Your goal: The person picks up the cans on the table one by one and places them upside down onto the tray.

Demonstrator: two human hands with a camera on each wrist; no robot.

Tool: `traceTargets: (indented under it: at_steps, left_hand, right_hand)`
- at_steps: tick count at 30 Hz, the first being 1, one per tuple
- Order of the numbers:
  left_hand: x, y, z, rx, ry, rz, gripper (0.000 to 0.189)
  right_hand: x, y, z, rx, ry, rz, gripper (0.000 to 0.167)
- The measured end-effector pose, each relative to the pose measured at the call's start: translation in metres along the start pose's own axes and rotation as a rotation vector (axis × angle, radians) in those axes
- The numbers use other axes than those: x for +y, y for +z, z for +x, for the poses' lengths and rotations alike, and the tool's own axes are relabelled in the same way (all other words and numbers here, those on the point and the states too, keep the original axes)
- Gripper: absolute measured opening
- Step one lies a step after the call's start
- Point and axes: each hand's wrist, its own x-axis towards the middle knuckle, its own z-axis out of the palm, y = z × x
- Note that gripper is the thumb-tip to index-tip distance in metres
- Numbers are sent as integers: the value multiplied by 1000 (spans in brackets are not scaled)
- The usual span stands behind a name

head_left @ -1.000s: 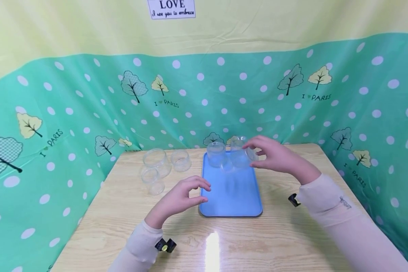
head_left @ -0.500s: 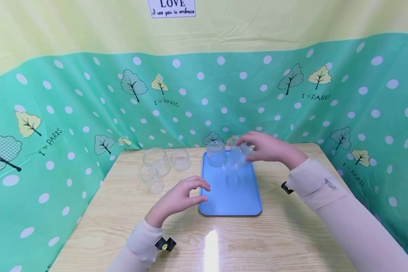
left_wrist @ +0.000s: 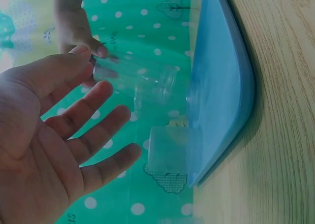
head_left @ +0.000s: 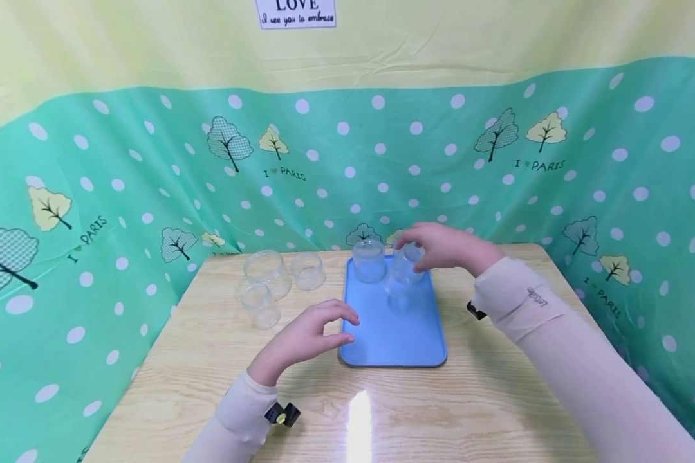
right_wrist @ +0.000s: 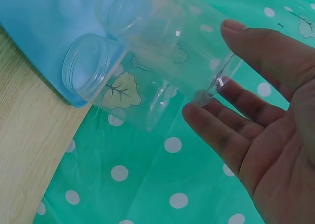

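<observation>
Blue tray (head_left: 390, 334), clear jar (right_wrist: 197, 51) in the right hand (head_left: 443, 247)

Right hand worked at the tray's far right. Its fingers (right_wrist: 221, 130) were curled on one side of the clear jar, thumb on the other, gripping the end away from the tray. Jar's rimmed end pointed trayward, leaning slightly; left wrist view suggested it hung above the surface, though contact could not be judged for certain.

Just beside it, in the right wrist view, a second jar (right_wrist: 118, 88) stood near the tray's far corner, overlapping the gripped one. To the left, a third jar (head_left: 369, 265) stood on the tray.

Left hand (head_left: 309, 331) was near the tray's left edge, fingers spread and relaxed, thumb apart, well short of the clear jar.

On the table (head_left: 208, 360), left of the tray: a large jar (head_left: 272, 276), a short jar (head_left: 309, 275) beside it, a narrow jar (head_left: 260, 307) in front.
</observation>
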Motion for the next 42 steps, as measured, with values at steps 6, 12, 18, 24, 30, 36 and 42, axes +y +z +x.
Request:
traceTargets:
  at_steps: [6,12,18,24,30,36,42]
  left_hand:
    - [-2,1,1,-15,-5,13,22]
    - [-3,1,1,-19,-15,18,22]
    - [1,0,1,-29,-31,14,21]
    - [3,-1,1,-33,-36,16,21]
    - [3,-1,1,-35,-36,19,20]
    - [3,-1,0,-37,-24,27,20]
    - [2,-1,0,-45,-31,22,21]
  right_hand:
    - [-2,4,8,-26,19,-39,51]
    - [-1,6,14,-45,52,-42,50]
    - [0,6,17,-62,71,-46,50]
    - [-1,9,20,-75,70,-70,54]
    - [-3,13,23,-91,49,-89,57]
    - [-5,16,25,-108,33,-139,56]
    - [-7,18,27,-133,43,-146,56]
